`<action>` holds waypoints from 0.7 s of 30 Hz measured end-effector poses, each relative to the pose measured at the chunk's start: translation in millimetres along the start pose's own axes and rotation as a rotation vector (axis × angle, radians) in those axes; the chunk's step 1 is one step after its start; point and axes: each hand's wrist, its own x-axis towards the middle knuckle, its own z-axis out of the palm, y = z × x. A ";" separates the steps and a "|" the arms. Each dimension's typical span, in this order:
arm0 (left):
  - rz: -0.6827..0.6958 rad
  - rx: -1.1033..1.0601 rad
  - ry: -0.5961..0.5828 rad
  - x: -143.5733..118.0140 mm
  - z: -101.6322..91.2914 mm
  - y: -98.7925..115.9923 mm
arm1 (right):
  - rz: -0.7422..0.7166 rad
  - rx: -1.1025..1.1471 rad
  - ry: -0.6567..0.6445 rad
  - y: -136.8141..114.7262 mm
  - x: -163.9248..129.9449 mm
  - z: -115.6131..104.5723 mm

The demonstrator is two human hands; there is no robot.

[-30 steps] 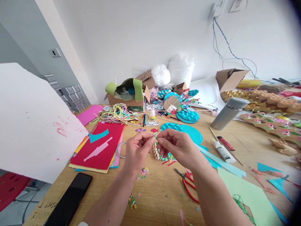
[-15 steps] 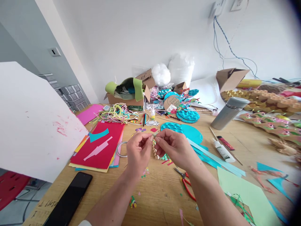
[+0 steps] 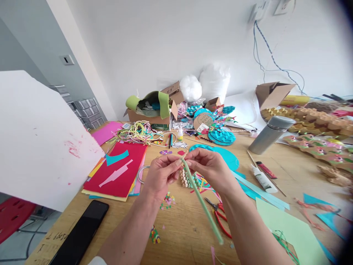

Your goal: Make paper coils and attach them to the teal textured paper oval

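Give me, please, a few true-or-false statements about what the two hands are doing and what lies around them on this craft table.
1. Both hands pinch the top end of a pale green strip. True: the left hand and right hand meet at the upper end of the pale green strip.
2. The red-handled scissors are in the right hand. False: the scissors lie on the table below the right forearm.
3. A black phone lies at the near left of the table. True: the phone is there, screen dark.
4. The grey flask lies flat on the red paper. False: the grey flask stands leaning at the right, far from the red paper.
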 end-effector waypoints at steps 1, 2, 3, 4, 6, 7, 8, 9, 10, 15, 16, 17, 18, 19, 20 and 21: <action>0.001 -0.002 -0.008 0.0 0.1 -0.5 | 0.004 0.024 -0.006 0.5 0.8 0.1; 0.001 -0.005 -0.016 -0.1 0.2 -0.7 | 0.007 0.046 -0.012 1.0 1.5 -0.1; 0.000 -0.008 -0.022 -0.2 0.3 -0.8 | 0.009 0.066 -0.016 1.5 2.1 -0.3; -0.003 -0.011 -0.027 -0.4 0.4 -0.7 | 0.011 0.083 -0.017 2.1 2.6 -0.6; -0.007 -0.014 -0.025 -0.8 0.7 -0.6 | 0.015 0.109 -0.016 3.3 3.3 -1.1; -0.007 -0.015 -0.020 -1.0 0.9 -0.8 | 0.017 0.120 -0.015 3.8 3.5 -1.2; -0.004 -0.013 -0.014 -1.1 1.1 -1.2 | 0.019 0.130 -0.016 4.2 3.6 -1.2; 0.000 -0.006 -0.007 -1.3 1.4 -1.9 | 0.020 0.136 -0.017 4.4 3.6 -1.2; 0.006 0.005 0.003 -1.5 1.7 -3.0 | 0.021 0.140 -0.016 4.5 3.6 -1.2; 0.086 0.058 0.038 -2.2 2.8 -9.9 | 0.020 0.132 0.001 2.1 2.1 -0.5; 0.120 0.077 0.039 -2.5 2.9 -10.9 | 0.022 0.131 0.000 1.4 1.8 -0.6; 0.156 0.106 0.042 -2.7 3.0 -11.8 | 0.023 0.131 -0.003 0.9 1.7 -0.7; 0.193 0.142 0.045 -3.1 3.1 -12.4 | 0.024 0.133 -0.005 0.6 1.6 -1.0; 0.225 0.177 0.048 -3.6 3.2 -12.8 | 0.022 0.138 -0.008 0.5 1.7 -1.5; 0.249 0.209 0.049 -4.1 3.2 -13.1 | 0.020 0.144 -0.011 0.7 2.0 -2.2; 0.264 0.232 0.048 -4.5 3.3 -13.3 | 0.017 0.149 -0.013 1.2 2.3 -3.0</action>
